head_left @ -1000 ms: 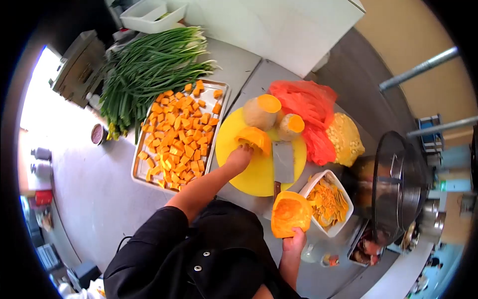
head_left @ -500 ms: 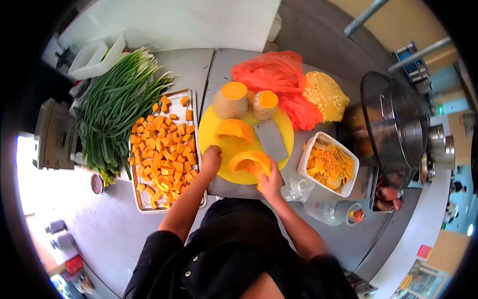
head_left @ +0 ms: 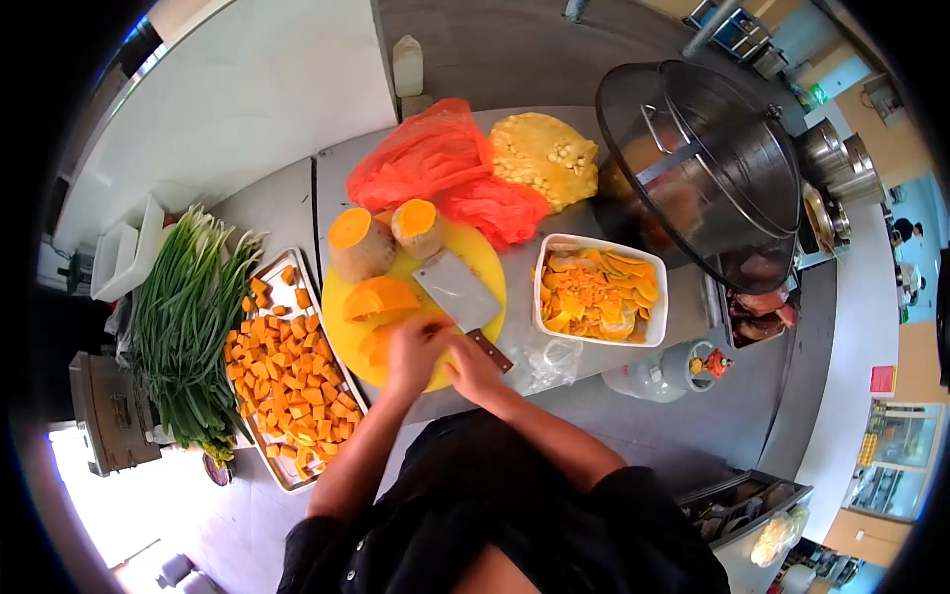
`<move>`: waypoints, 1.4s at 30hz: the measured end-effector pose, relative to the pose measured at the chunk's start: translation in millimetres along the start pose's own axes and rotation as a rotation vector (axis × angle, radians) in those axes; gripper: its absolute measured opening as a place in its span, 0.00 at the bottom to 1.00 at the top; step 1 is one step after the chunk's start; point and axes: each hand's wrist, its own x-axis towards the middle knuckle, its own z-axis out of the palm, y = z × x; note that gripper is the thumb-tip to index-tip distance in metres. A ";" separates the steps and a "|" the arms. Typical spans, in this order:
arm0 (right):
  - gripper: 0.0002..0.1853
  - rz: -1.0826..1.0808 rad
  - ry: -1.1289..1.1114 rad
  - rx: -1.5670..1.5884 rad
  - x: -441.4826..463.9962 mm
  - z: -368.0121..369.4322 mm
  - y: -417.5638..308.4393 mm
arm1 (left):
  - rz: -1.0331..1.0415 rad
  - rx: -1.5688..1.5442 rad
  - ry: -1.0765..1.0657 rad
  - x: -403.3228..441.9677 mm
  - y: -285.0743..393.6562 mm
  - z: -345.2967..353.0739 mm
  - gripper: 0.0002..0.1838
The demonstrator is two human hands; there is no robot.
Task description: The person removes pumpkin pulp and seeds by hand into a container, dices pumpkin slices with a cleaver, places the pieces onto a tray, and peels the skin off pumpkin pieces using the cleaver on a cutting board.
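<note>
On the round yellow cutting board (head_left: 469, 247), my left hand (head_left: 412, 348) is blurred, over the near part of the board. Close beside it is my right hand (head_left: 473, 366), at the near edge, left of the cleaver's handle. Neither hand's grip shows clearly. A curved orange pumpkin piece (head_left: 380, 299) lies on the board, and a second pumpkin piece (head_left: 374, 345) is partly behind my left hand. The cleaver (head_left: 455, 287) rests flat, its brown handle toward me. At the board's far side stand a larger cut pumpkin chunk (head_left: 362, 259) and a smaller one (head_left: 420, 238), both with orange tops.
Left lies a metal tray (head_left: 287, 481) of pumpkin cubes, beside green onions (head_left: 188, 307). A white tub (head_left: 604, 340) holds peelings. Behind are a red plastic bag (head_left: 426, 163) and a yellow bag (head_left: 544, 158). A dark mesh cover (head_left: 693, 178) rises at right.
The view has turned to the right. My right hand has let go of the curved pumpkin piece, which now lies on the board. My hands have come close together.
</note>
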 end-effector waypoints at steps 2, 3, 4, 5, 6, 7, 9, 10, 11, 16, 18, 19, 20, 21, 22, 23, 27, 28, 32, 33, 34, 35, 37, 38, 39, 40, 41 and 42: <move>0.25 0.044 0.095 -0.063 -15.2 -23.2 22.9 | 0.133 -0.063 -0.067 37.3 40.4 77.2 0.09; 0.22 0.064 0.134 -0.091 -21.1 -34.9 32.2 | 0.303 0.061 -0.147 56.5 54.4 113.1 0.13; 0.20 0.172 0.148 -0.092 -20.0 -54.9 18.9 | 0.372 0.241 -0.332 74.7 51.7 148.0 0.22; 0.20 0.203 0.079 -0.163 -14.0 -63.3 16.5 | 0.449 0.410 -0.280 71.8 55.5 174.9 0.27; 0.21 0.224 0.010 -0.238 -8.4 -68.2 19.8 | 0.524 0.580 -0.225 70.9 58.0 186.7 0.32; 0.23 0.162 0.059 -0.237 -10.5 -61.2 33.5 | 0.548 0.629 -0.225 69.8 52.4 181.6 0.34; 0.25 0.011 0.197 -0.293 -6.5 -44.9 50.3 | 0.603 0.726 -0.227 63.6 45.5 159.7 0.38; 0.24 -0.068 0.294 -0.344 -7.3 -34.5 56.5 | 0.538 0.801 -0.215 62.3 31.2 136.8 0.38; 0.24 0.179 -0.101 -0.303 -16.7 -28.1 63.5 | 0.474 0.874 -0.208 57.6 13.7 105.3 0.39; 0.23 0.373 -0.253 -0.328 2.4 -40.9 44.5 | 0.246 1.263 -0.256 4.3 -6.7 -35.1 0.40; 0.28 0.358 -0.173 -0.323 -0.1 -41.3 46.2 | 0.262 1.371 -0.287 -5.2 -14.3 -63.2 0.38; 0.27 0.404 -0.173 -0.298 0.7 -45.6 35.9 | 0.313 1.311 -0.211 -1.5 -31.9 -68.0 0.28; 0.26 0.405 -0.144 -0.252 0.8 -48.5 25.6 | 0.344 1.309 -0.191 3.5 -49.4 -69.1 0.25; 0.25 0.407 -0.114 -0.207 0.5 -50.7 17.0 | 0.378 1.305 -0.171 9.7 -63.5 -69.0 0.22; 0.24 0.408 -0.080 -0.166 -0.6 -51.7 14.0 | 0.415 1.301 -0.150 13.9 -66.2 -69.3 0.19; 0.24 0.338 -0.014 -0.113 -5.7 -50.7 19.4 | 0.479 1.298 -0.111 14.7 -68.9 -69.2 0.16; 0.19 0.479 0.033 0.173 -10.2 -89.2 -12.2 | 0.387 1.383 -0.110 29.6 -63.1 -71.7 0.17; 0.18 0.481 0.047 0.108 -8.6 -91.5 -10.4 | 0.409 1.349 -0.119 36.0 -66.9 -74.2 0.17; 0.15 0.436 0.052 -0.185 12.5 -91.1 17.2 | 0.393 1.381 -0.082 53.6 -72.5 -72.6 0.18; 0.15 0.439 0.044 -0.236 19.0 -86.8 26.0 | 0.395 1.392 -0.089 55.0 -71.0 -72.4 0.18; 0.15 0.444 0.034 -0.286 20.6 -81.9 35.3 | 0.395 1.402 -0.100 55.1 -69.6 -72.0 0.18; 0.14 0.368 0.069 -0.282 20.2 -74.2 42.9 | 0.394 1.412 -0.111 55.3 -68.6 -71.4 0.18; 0.14 0.344 -0.002 -0.320 15.6 -67.3 37.6 | 0.445 1.436 -0.167 45.4 -60.7 -75.6 0.17; 0.14 0.336 -0.039 -0.337 10.0 -62.9 33.9 | 0.470 1.450 -0.201 38.0 -59.9 -78.7 0.16; 0.13 0.316 -0.080 -0.300 5.1 -61.1 29.2 | 0.521 1.443 -0.186 32.6 -64.6 -82.0 0.17; 0.13 0.306 -0.083 -0.257 0.1 -60.2 24.8 | 0.571 1.435 -0.170 27.1 -71.1 -86.1 0.17; 0.12 0.297 -0.088 -0.214 -5.5 -59.7 20.3 | 0.618 1.426 -0.154 21.6 -76.6 -90.2 0.17; 0.12 0.286 -0.095 -0.170 -11.2 -59.7 15.3 | 0.635 1.450 -0.155 15.4 -79.3 -95.5 0.17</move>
